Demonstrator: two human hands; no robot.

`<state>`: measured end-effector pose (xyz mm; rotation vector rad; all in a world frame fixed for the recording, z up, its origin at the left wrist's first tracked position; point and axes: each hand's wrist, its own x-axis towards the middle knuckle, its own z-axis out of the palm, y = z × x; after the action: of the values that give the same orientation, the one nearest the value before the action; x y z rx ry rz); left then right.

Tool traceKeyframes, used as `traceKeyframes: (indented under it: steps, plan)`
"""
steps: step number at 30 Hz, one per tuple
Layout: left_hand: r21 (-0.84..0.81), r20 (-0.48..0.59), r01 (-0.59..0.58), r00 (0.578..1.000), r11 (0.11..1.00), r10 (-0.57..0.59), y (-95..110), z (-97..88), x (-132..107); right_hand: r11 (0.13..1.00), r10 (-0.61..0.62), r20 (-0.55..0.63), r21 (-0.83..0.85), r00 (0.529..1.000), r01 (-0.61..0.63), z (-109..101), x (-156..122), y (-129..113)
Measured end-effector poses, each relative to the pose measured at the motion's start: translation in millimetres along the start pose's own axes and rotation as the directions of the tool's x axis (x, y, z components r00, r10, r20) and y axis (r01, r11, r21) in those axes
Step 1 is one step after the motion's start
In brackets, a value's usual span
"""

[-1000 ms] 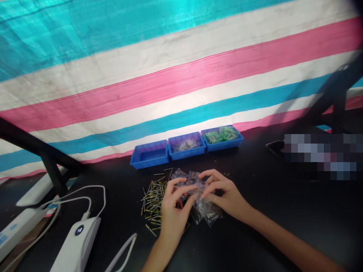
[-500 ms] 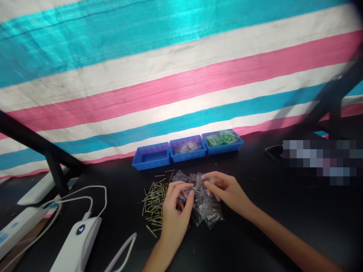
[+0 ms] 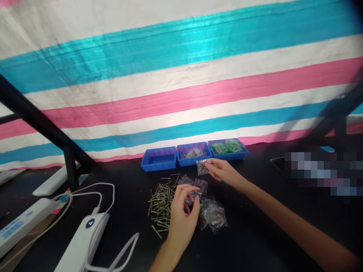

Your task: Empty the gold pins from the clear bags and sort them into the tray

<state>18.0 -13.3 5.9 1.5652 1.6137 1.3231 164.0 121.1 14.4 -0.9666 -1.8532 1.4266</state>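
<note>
Two hands (image 3: 182,216), three blue trays (image 3: 159,166), one power bank (image 3: 76,243), several clear bags (image 3: 214,215), dozens of loose pins (image 3: 162,204)

Sheet (image 3: 170,98) brightly lit, glare on its wide teal stripe (image 3: 204,41), slanting shadow (image 3: 303,117) at right, table (image 3: 255,241) dim, bags (image 3: 214,213) softly resolved, pixelated patch (image 3: 320,170) at right, far-right corner darkened.

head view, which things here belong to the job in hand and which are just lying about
In the job, it seems: clear bag in right hand; bags near left hand; loose pins; blue trays

Just lying about, it seems: white power bank; white cable; power strip
</note>
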Motion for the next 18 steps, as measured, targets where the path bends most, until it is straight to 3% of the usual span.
traceKeyframes:
  steps: [4,7,10,14,18]
  plan:
    - [-0.007,-0.004,-0.010,1.000,1.000,0.010,-1,-0.2,0,0.995,-0.098,-0.031,0.009,0.995,0.098,-3,30,-4]
    - [-0.001,-0.004,-0.009,1.000,1.000,0.009,-2,-1.2,-1,0.993,-0.121,-0.080,0.006,0.989,0.122,-3,37,3]
    - [0.003,0.005,-0.007,1.000,1.000,0.007,-1,-1.4,-1,0.965,-0.195,-0.111,-0.198,0.974,0.171,0,28,12]
    - [-0.011,0.025,-0.003,1.000,1.000,0.004,1,0.2,-2,0.817,-0.240,-0.013,-0.542,0.971,0.195,8,5,19]
    - [-0.011,0.047,0.009,0.999,1.000,-0.009,2,0.9,-3,0.722,-0.200,-0.008,-0.677,0.980,0.142,16,-9,23]
